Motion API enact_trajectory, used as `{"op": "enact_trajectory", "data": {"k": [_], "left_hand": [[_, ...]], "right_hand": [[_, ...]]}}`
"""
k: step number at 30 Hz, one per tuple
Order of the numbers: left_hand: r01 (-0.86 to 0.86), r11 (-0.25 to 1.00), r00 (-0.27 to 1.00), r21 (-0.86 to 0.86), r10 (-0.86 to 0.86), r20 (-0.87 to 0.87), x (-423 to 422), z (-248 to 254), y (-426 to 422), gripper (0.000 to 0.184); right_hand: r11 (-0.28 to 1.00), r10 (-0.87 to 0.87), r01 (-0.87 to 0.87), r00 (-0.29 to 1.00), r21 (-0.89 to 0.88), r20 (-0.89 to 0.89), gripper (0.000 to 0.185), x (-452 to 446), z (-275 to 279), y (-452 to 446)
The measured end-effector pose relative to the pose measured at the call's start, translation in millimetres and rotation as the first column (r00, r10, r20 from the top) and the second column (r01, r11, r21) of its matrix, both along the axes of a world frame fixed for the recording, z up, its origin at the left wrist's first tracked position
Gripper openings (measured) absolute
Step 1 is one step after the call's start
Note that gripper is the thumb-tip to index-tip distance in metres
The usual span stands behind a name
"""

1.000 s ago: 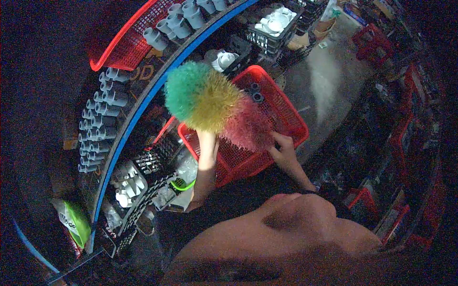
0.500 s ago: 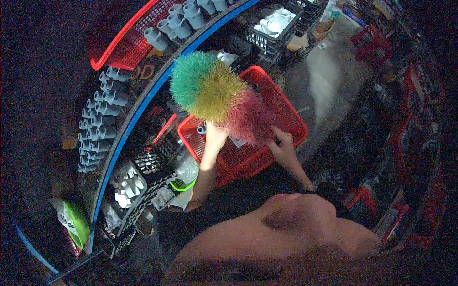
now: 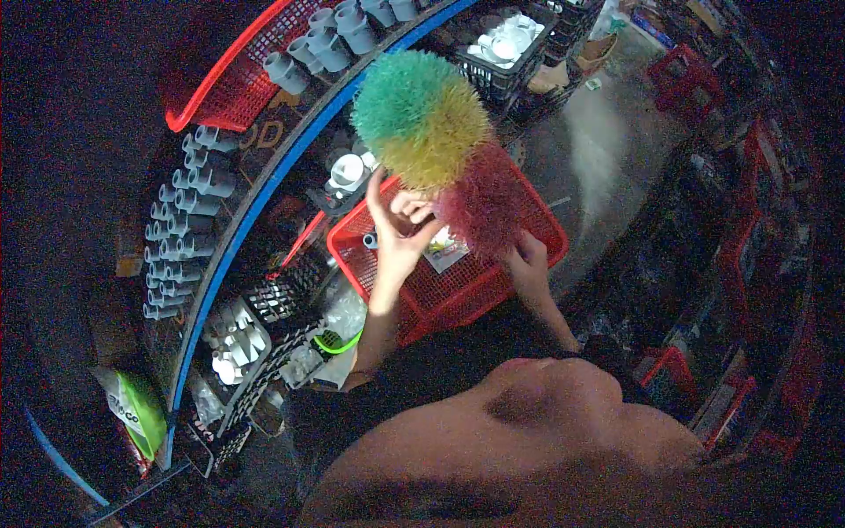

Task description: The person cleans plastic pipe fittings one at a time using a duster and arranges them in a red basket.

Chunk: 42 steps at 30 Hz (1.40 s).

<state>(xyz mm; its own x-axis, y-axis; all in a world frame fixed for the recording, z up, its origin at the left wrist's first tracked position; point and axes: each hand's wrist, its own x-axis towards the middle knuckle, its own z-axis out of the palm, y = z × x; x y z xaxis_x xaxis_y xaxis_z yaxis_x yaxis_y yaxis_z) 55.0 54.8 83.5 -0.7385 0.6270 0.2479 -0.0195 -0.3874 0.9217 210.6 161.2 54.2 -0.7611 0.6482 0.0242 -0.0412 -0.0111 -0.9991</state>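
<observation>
A fluffy duster (image 3: 431, 132), green, yellow and red from tip to base, is held above a red basket (image 3: 537, 207). My right hand (image 3: 528, 264) is closed around its lower end, at the red part; the handle is hidden. My left hand (image 3: 403, 222) is beside the duster, thumb and index finger apart and the other fingers curled, with nothing visible in it. Inside the basket, below the duster, lie a small packet (image 3: 447, 253) and a grey pipe fitting (image 3: 370, 240).
Rows of grey pipe fittings (image 3: 211, 180) and another red basket (image 3: 231, 84) stand on the blue-edged table (image 3: 264, 182). Black crates with white parts (image 3: 506, 44) are at the top and lower left (image 3: 238, 343). A green bag (image 3: 136, 414) is at the far left.
The duster has moved up and to the right, uncovering white parts behind it and the packet in the basket. My left hand has opened and risen slightly.
</observation>
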Motion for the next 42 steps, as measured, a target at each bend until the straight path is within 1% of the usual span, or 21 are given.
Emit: {"op": "enact_trajectory", "data": {"k": [3,4,6,7,8,12,16,18,20,22,24,26,27,29,30,32,33,36,37,39,42], "left_hand": [[0.005,1.0,1.0,0.01,-0.005,0.0,-10.7,8.1,-2.8,0.093],[0.006,1.0,1.0,0.009,-0.006,0.001,-11.7,8.5,-3.7,0.093],[-0.028,0.991,0.994,0.131,0.014,0.111,-14.6,9.2,-6.7,0.08],[-0.031,0.98,0.978,0.196,-0.011,0.21,-19.9,3.8,-8.9,0.061],[-0.032,0.98,0.978,0.195,-0.01,0.209,-20.4,1.7,-9.7,0.061],[0.079,0.993,0.979,0.087,-0.094,0.182,-9.6,9.9,-7.3,0.042],[0.126,0.992,0.991,-0.029,-0.124,0.058,-11.9,-4.0,-8.6,0.037],[0.299,0.954,0.951,-0.018,-0.297,0.092,-12.3,-2.1,-11.0,0.037],[0.351,0.936,0.934,0.005,-0.351,0.07,-12.7,-0.3,-11.3,0.038],[0.487,0.869,0.872,-0.087,-0.478,0.101,-12.3,4.0,-14.2,0.038],[0.463,0.88,0.886,-0.105,-0.457,0.075,-8.8,7.3,-12.7,0.033],[0.41,0.872,0.902,-0.267,-0.431,-0.019,-7.9,10.6,-12.4,0.024],[0.41,0.872,0.903,-0.267,-0.43,-0.018,-8.4,8.8,-12.0,0.024],[0.22,0.932,0.974,-0.288,-0.229,0.005,-10.3,2.8,-10.0,0.017],[0.221,0.931,0.973,-0.289,-0.23,0.005,-11.9,1.6,-10.6,0.017],[0.108,0.96,0.98,-0.258,-0.059,0.192,-16.1,0.7,-12.7,0.016],[0.036,0.967,0.984,-0.252,0.009,0.177,-17.3,-3.1,-10.9,0.017],[-0.036,0.991,0.978,-0.132,0.063,0.2,-18.5,-10.6,-8.9,0.019],[-0.033,0.997,0.961,-0.066,0.05,0.274,-21.3,-19.3,-11.4,0.02],[0.008,0.994,0.977,-0.107,0.015,0.215,-20.5,-20.7,-13.1,0.019],[0.038,0.986,0.981,-0.163,-0.006,0.191,-15.1,-12.2,-11.5,0.019]], "right_hand": [[0.999,-0.032,0.032,0.999,-0.009,0.016,0.016,1.2,5.8,-0.2],[0.993,-0.076,0.075,0.997,-0.09,-0.009,0.016,2.1,-0.1,-1.2],[0.978,-0.123,0.116,0.992,-0.171,-0.03,0.015,2.8,-5.0,-1.0],[0.978,-0.113,0.113,0.994,-0.176,0.011,0.015,2.4,-5.6,-0.2],[0.977,-0.102,0.11,0.993,-0.181,0.051,0.015,1.9,-6.6,0.1],[0.987,0.007,-0.004,1.0,-0.162,0.019,0.013,1.5,-12.3,-5.6],[0.972,-0.018,0.046,0.993,-0.233,0.121,0.024,1.7,-5.6,-13.3],[0.974,-0.064,0.094,0.987,-0.208,0.146,0.023,2.0,-6.9,-11.1],[0.994,-0.066,0.067,0.998,-0.087,0.013,0.01,0.0,0.0,-5.3],[0.991,-0.094,0.095,0.995,-0.097,0.013,0.01,1.9,-5.7,-1.2],[0.987,-0.118,0.119,0.993,-0.107,0.011,0.01,3.2,-5.1,1.4],[0.981,-0.094,0.094,0.996,-0.167,0.011,0.01,5.0,5.0,3.4],[0.981,-0.093,0.094,0.996,-0.168,0.011,0.01,5.3,7.6,3.3],[0.994,-0.048,0.053,0.997,-0.096,0.054,0.023,5.4,12.0,2.3],[0.994,-0.05,0.055,0.997,-0.097,0.054,0.023,4.5,14.9,0.9],[0.991,-0.037,0.035,0.999,-0.128,-0.014,0.026,1.8,19.1,-2.3],[0.991,-0.036,0.034,0.999,-0.129,-0.015,0.026,2.3,13.8,-2.8],[0.995,-0.04,0.039,0.999,-0.09,-0.015,0.019,5.6,-0.2,-3.8],[0.998,0.004,0.0,0.998,-0.065,0.057,0.023,7.0,0.9,-3.9],[0.998,0.046,-0.04,0.991,-0.043,0.13,0.029,8.4,2.2,-5.5],[0.996,0.005,-0.002,0.999,-0.085,0.044,0.029,8.5,2.4,-7.5]]}}
